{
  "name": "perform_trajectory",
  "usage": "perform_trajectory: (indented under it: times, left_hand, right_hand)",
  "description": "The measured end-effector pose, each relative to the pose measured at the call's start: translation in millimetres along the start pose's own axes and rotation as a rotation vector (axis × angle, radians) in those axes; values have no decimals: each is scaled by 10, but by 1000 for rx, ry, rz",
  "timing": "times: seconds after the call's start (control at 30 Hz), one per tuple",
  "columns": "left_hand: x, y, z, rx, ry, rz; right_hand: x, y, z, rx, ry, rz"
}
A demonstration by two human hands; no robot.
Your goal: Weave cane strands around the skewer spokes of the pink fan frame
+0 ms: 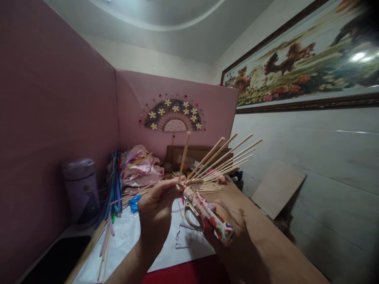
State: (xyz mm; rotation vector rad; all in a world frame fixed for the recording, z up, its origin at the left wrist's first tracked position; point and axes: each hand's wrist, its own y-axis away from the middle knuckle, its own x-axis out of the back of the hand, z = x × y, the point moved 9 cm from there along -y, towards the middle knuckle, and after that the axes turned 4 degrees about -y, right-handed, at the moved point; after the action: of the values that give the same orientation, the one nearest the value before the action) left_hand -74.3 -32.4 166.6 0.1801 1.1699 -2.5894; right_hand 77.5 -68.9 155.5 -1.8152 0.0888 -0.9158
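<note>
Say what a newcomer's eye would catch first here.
Likely the flower-trimmed fan straight ahead on the pink panel. Below it, pale sticks splay from the left hand, near the floral-patterned tool in the right hand. A framed horse picture hangs at upper right.

This looks like a room in a home, with one corner given over to handicraft. The domestic side shows in the large framed picture [284,69] of horses and flowers, the pale wall [331,157] under it and the curved moulding [167,28] on the ceiling. Pink panels [130,110] close off the table [254,225] on two sides — one carries a decorative fan [176,109] with white flowers. Craft supplies crowd the tabletop: a bundle of coloured pipe cleaners [117,189], loose wooden sticks [85,253], crumpled pink cloth [143,169]. A lilac lidded tumbler [82,193] stands among them — an everyday household item.
</note>
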Motion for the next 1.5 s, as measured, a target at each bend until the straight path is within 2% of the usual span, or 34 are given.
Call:
perform_trajectory:
  times: [0.63, 0.83, 0.93, 1.1, 1.3, 1.5]
  left_hand:
    - [6, -1, -34, 17, -4, 9]
    - [24, 2, -7, 15, -25, 31]
    - [22, 2, -5, 23, -31, 34]
    - [12, -3, -25, 33, -3, 27]
    - [16, -11, -125, 81, 80, 38]
    - [53, -74, -186, 103, 156, 76]
  right_hand:
    - [-57, 97, 78, -3, 80, -36]
    - [-73, 32, 69, -33, -7, -44]
    - [-50, 28, 64, -20, -27, -14]
    - [-6, 83, 70, 9, 95, 32]
    - [167, 79, 43, 98, 59, 184]
    - [497, 198, 407, -88, 132, 447]
